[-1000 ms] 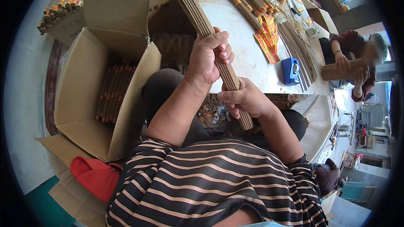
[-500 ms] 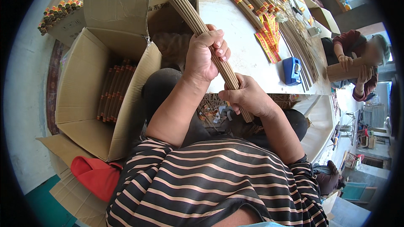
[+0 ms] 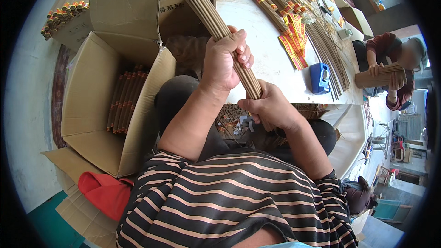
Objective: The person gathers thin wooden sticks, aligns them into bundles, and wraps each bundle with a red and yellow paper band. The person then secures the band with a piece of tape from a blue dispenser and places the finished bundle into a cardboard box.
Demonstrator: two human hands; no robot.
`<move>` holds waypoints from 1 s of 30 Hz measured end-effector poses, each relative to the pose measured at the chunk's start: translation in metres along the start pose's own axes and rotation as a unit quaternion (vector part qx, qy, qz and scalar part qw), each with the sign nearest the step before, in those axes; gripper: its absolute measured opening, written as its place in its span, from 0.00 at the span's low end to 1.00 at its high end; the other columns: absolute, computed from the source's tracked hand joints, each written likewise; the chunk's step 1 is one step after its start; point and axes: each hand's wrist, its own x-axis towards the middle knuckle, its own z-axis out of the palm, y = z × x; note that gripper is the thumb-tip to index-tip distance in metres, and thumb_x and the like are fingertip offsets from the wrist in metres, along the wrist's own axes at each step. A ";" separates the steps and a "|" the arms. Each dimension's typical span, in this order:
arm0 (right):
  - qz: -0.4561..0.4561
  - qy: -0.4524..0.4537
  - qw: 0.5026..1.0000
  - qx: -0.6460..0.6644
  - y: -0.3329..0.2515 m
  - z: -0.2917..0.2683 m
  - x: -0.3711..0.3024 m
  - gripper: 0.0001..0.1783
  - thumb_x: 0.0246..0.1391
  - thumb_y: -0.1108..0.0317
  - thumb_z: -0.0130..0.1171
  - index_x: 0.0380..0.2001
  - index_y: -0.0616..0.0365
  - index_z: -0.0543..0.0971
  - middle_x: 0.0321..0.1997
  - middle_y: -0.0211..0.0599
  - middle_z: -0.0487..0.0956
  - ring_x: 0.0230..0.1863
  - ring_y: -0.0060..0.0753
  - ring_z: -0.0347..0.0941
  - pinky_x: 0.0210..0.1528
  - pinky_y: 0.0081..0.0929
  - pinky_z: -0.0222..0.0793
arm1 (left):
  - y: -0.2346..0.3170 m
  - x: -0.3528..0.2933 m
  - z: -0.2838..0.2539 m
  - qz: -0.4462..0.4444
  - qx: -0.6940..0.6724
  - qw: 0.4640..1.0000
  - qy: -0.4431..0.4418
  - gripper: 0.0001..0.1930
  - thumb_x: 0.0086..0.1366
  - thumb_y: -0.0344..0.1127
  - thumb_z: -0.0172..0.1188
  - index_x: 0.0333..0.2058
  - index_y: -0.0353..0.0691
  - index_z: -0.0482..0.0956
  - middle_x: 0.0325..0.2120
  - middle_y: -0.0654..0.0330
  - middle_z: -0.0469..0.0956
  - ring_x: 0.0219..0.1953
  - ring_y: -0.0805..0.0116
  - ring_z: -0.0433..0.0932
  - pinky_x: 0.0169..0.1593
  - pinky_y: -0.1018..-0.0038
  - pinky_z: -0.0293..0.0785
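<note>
A bundle of thin brown incense sticks (image 3: pixel 201 9) slants across in front of me, its upper end pointing away to the left. My left hand (image 3: pixel 228 59) is closed round its middle, thumb laid across the sticks. Lower down, my right hand (image 3: pixel 268 105) grips the same bundle near its bottom end, which the fingers partly hide. The two hands are a short way apart, with bare sticks showing between them. Past my right hand lies the white table (image 3: pixel 250 23), its near edge just beyond my knuckles.
An open cardboard box (image 3: pixel 82 96) at my left contains banded bundles (image 3: pixel 126 101). On the table are red-yellow paper labels (image 3: pixel 294 41), a blue tape dispenser (image 3: pixel 319 78), loose sticks (image 3: pixel 328 55) and labelled bundles (image 3: pixel 262 0). A red cloth (image 3: pixel 103 193) lies lower left. Another person (image 3: pixel 386 48) holds a thick bundle.
Both my hands keep their grip, nearly in place. The bundle's upper end has shifted slightly upward and its lower end shows less below my right hand. The other person's bundle has tilted a little.
</note>
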 end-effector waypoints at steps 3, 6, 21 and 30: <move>0.014 -0.013 1.000 -0.008 -0.005 -0.001 -0.001 0.12 0.47 0.68 0.59 0.27 0.60 0.66 0.14 0.25 0.67 0.13 0.17 0.65 0.14 0.15 0.58 | -0.003 0.001 -0.006 -0.001 -0.020 1.000 -0.005 0.04 0.59 0.31 0.56 0.27 0.47 0.71 0.14 0.69 0.65 0.15 0.78 0.62 0.19 0.79 0.61; -0.060 0.142 0.959 -0.239 0.007 0.007 0.008 0.14 0.46 0.66 0.59 0.25 0.64 0.67 0.14 0.39 0.70 0.16 0.31 0.69 0.19 0.28 0.64 | -0.010 0.002 -0.005 -0.004 0.040 0.997 0.072 0.06 0.58 0.32 0.57 0.24 0.46 0.70 0.14 0.69 0.65 0.15 0.77 0.64 0.21 0.78 0.63; -0.163 0.117 0.979 -0.047 0.005 -0.008 -0.008 0.27 0.47 0.54 0.63 0.41 0.67 0.70 0.31 0.41 0.75 0.30 0.27 0.71 0.32 0.23 0.69 | 0.002 0.002 -0.004 0.009 0.030 0.998 0.051 0.12 0.58 0.34 0.58 0.18 0.46 0.66 0.12 0.70 0.63 0.14 0.78 0.62 0.20 0.79 0.60; -0.233 0.267 0.870 -0.342 0.002 0.002 -0.011 0.20 0.41 0.62 0.66 0.33 0.63 0.73 0.36 0.45 0.74 0.36 0.43 0.73 0.40 0.33 0.69 | -0.002 0.008 -0.012 0.018 0.047 0.989 0.138 0.11 0.58 0.34 0.58 0.19 0.45 0.68 0.12 0.68 0.65 0.14 0.75 0.63 0.21 0.76 0.61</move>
